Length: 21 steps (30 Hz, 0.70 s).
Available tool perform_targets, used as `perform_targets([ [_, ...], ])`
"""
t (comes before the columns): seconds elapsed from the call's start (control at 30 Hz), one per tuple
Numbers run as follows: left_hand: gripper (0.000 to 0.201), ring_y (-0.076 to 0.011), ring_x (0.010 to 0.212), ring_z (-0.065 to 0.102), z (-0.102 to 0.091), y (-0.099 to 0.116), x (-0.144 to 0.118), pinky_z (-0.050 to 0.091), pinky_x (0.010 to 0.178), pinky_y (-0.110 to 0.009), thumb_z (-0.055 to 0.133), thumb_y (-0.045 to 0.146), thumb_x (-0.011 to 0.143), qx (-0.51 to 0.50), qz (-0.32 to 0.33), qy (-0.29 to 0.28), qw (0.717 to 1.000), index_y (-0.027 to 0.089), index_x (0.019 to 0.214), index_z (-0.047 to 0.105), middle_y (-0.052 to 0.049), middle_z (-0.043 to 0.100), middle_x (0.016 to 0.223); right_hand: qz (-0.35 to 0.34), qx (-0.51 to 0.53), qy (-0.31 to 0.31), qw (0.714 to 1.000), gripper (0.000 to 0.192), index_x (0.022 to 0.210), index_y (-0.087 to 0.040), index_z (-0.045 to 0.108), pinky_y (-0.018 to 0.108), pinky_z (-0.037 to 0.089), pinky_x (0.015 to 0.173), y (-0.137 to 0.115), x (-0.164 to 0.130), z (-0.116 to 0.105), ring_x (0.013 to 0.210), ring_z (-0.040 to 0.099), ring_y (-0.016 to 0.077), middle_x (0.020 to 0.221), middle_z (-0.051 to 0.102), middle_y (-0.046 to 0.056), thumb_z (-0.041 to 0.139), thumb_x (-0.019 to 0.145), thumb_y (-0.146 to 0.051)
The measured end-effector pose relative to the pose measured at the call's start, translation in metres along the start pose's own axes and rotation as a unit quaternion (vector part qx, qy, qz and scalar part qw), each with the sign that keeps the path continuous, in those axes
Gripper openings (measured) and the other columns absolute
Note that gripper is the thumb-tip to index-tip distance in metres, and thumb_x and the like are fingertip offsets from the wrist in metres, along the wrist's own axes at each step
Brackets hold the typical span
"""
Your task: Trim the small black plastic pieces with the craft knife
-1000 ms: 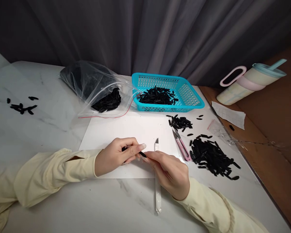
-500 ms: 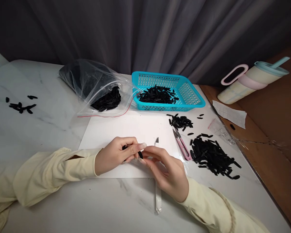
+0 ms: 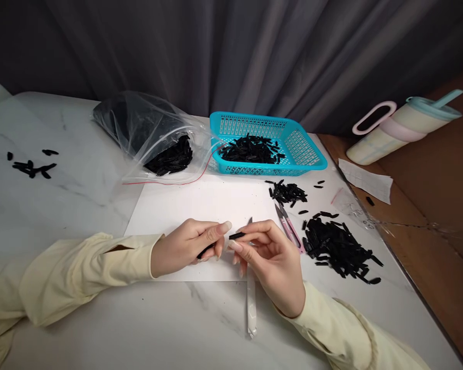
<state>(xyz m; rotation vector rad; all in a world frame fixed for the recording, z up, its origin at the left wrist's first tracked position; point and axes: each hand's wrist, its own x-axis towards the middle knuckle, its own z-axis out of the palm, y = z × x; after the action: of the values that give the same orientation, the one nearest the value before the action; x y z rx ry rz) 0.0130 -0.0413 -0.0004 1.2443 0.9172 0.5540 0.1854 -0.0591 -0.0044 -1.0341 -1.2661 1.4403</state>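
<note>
My left hand rests on the white paper sheet, its fingers closed around a small black piece that shows under the fingertips. Just to its right, my right hand pinches another thin black piece between thumb and forefinger, held slightly above the paper. A white craft knife lies under my right hand, blade pointing away from me. Pink thread snips lie beside that hand, next to a heap of black pieces.
A turquoise basket holding black pieces stands at the back. Left of it lies an open clear zip bag of the same pieces. A smaller pile and a few strays lie on the marble. A pastel tumbler lies on the wooden surface right.
My right hand has drawn apart from the left, lifting a black piece up and to the right. The left hand stayed in place on the paper.
</note>
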Motion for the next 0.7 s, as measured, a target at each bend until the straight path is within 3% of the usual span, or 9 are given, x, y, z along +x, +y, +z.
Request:
perform_targets([
  [0.13,0.045,-0.0035,0.039,0.027,0.0018,0.0026,-0.0014,0.023,0.038,-0.019,0.034,0.048,0.09,0.019,0.015,-0.045,0.999,0.013,0.066,0.051,0.006,0.038,0.048,0.02,0.014,0.0,1.0,0.02,0.077,-0.017,0.053,0.018,0.049,0.039,-0.0013,-0.003,0.0036,0.048,0.059,0.0102,0.06,0.065,0.0,0.071,0.072,-0.025],
  [0.3,0.04,-0.0043,0.039,0.028,0.0033,0.0051,-0.0021,0.026,0.04,-0.019,0.037,0.043,0.09,0.034,0.024,-0.045,0.998,0.015,0.065,0.049,0.007,0.037,0.045,0.035,-0.003,-0.002,0.999,0.021,0.078,-0.017,0.055,0.019,0.048,0.037,-0.0047,-0.0044,0.0048,0.047,0.058,0.0106,0.061,0.065,0.0,0.072,0.07,-0.027],
  [0.7,0.04,-0.0038,0.036,0.026,0.0009,0.0046,-0.003,0.024,0.037,-0.018,0.041,0.041,0.089,-0.048,-0.003,-0.037,0.998,0.016,0.057,0.041,0.008,0.032,0.041,-0.034,-0.002,-0.08,0.996,0.01,0.091,-0.015,0.058,0.022,0.052,0.039,-0.0033,-0.0063,-0.0014,0.059,0.064,0.0144,0.071,0.068,0.006,0.055,0.085,-0.023],
])
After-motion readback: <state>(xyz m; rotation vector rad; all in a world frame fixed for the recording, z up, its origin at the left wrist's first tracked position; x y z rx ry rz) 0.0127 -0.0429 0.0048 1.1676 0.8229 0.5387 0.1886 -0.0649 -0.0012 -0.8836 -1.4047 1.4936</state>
